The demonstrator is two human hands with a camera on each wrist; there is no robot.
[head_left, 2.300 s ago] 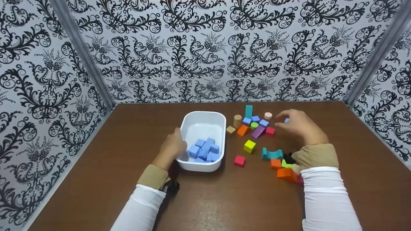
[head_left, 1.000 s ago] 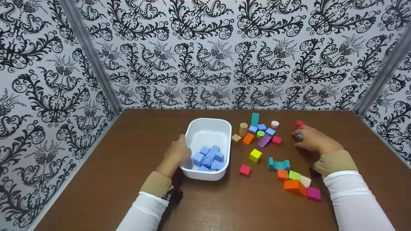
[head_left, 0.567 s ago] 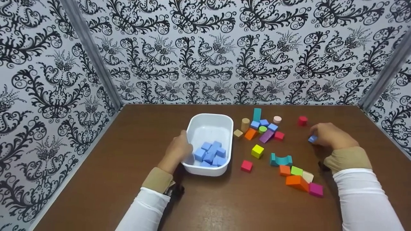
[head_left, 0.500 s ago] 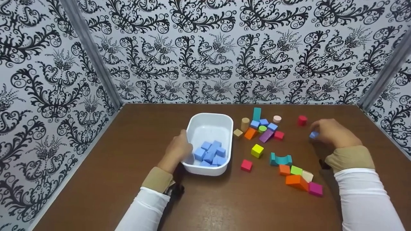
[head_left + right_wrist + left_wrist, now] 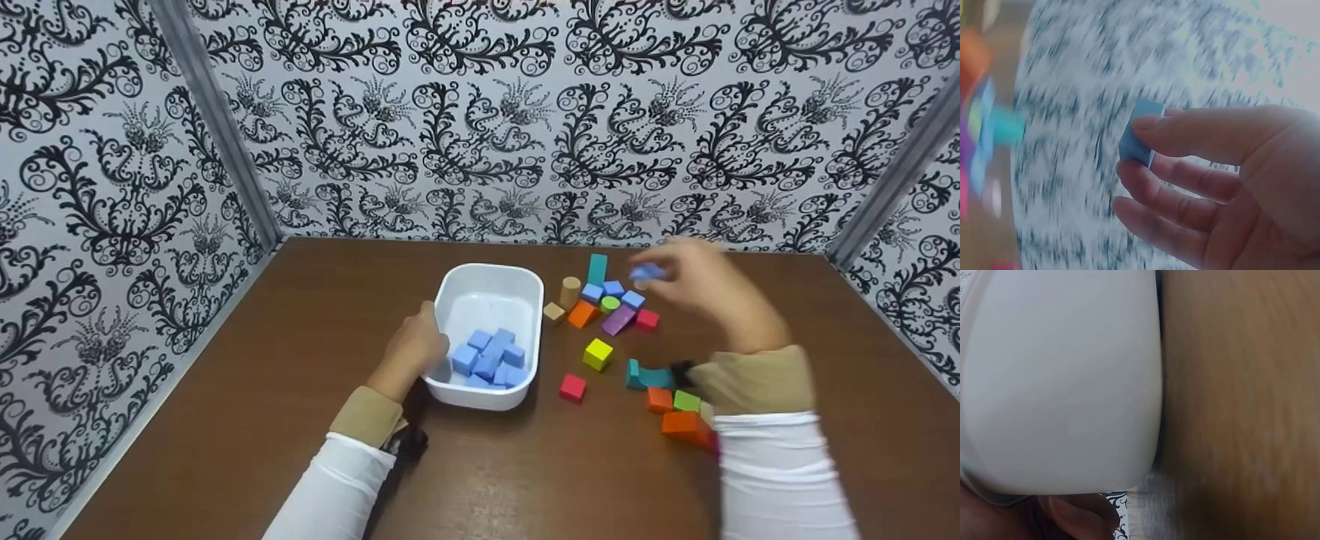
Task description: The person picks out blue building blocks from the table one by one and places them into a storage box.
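My left hand [image 5: 417, 342] grips the left rim of a white plastic tub [image 5: 487, 276]; in the left wrist view its fingers [image 5: 1075, 517] curl at the tub wall [image 5: 1064, 382]. Several blue blocks [image 5: 486, 366] lie in the near half of the tub. Raised above the table, my right hand [image 5: 701, 289] pinches a blue block [image 5: 1139, 135] between thumb and fingers, just right of the scattered blocks. Three more blue blocks [image 5: 593, 292] lie among the pieces below and left of it.
A wooden cylinder [image 5: 570, 291], a teal block [image 5: 597, 268], a purple wedge [image 5: 619, 319] and a yellow cube [image 5: 598, 355] lie right of the tub. Nearer are a red cube [image 5: 572, 388], a teal arch [image 5: 649, 375] and orange pieces [image 5: 682, 424]. Patterned walls [image 5: 487, 135] enclose the brown table [image 5: 480, 480].
My right hand reached to the table's right side, took hold of a blue block, lifted it and moved left with it. My left hand has stayed on the tub.
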